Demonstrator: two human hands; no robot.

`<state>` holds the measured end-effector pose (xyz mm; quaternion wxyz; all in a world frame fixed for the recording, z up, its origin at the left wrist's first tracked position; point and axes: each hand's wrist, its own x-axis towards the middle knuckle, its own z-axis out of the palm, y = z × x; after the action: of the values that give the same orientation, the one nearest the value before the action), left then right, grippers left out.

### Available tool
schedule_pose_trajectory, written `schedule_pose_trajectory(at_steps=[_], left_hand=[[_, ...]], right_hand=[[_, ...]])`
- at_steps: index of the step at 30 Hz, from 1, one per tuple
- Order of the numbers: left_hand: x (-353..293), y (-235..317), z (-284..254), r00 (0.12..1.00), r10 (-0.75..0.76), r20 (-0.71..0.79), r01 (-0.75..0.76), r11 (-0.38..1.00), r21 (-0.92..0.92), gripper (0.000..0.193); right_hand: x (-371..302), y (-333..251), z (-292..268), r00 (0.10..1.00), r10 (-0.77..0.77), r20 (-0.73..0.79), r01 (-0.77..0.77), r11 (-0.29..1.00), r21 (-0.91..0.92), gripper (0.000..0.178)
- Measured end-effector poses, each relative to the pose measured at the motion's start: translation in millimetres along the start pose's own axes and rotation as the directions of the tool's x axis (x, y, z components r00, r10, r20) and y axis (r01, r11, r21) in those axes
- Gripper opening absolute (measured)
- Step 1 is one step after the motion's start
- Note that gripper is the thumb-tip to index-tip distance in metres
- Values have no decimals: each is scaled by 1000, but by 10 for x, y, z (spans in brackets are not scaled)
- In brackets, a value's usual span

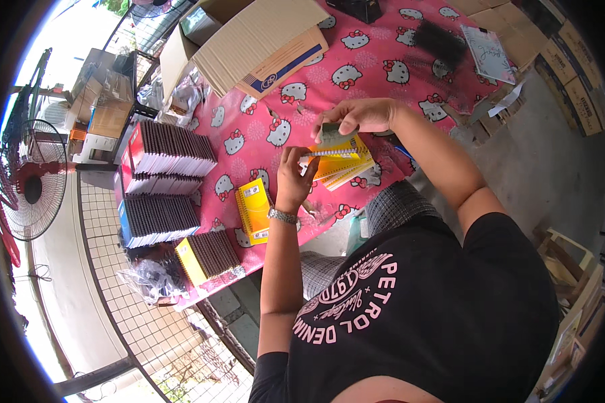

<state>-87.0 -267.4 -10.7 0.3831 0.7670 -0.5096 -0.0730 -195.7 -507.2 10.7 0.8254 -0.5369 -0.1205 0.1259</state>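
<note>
Yellow spiral notebooks point(346, 173) lie in a small pile at the table's front edge, between my hands. A pale wire spiral point(336, 152) runs along the top one. My left hand point(294, 180), a metal watch on its wrist, has its fingers closed at the left end of that spiral notebook. In my right hand point(366, 115), a small grey-green rectangular piece point(336, 135) is pinched between thumb and fingers, just above the spiral; its exact kind is unclear. Another yellow spiral notebook point(253, 210) lies flat, left of my left forearm.
Stacks of spiral-bound notebooks point(161, 181) stand at the table's left, with a shorter yellow row point(207, 256) nearer me. An opened cardboard box point(262, 50) sits at the back. Black bristly material point(440, 43) lies far right. A fan point(32, 181) stands left.
</note>
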Motion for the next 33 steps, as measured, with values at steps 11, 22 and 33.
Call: schedule_pose_trajectory(at_steps=[11,22,33], left_hand=[[15,-93,-6,997,-68,23,71,986,-151,25],[-148,-205,136,948,-317,-39,223,745,-629,18],[-355,-101,337,904,-326,-278,186,883,-430,19]], right_hand=[[6,-3,-53,829,21,-559,-547,235,-803,46],[-1469,1273,541,642,-430,-634,-714,-36,-699,69],[-293,589,1399,653,-688,-316,-230,218,-949,51]])
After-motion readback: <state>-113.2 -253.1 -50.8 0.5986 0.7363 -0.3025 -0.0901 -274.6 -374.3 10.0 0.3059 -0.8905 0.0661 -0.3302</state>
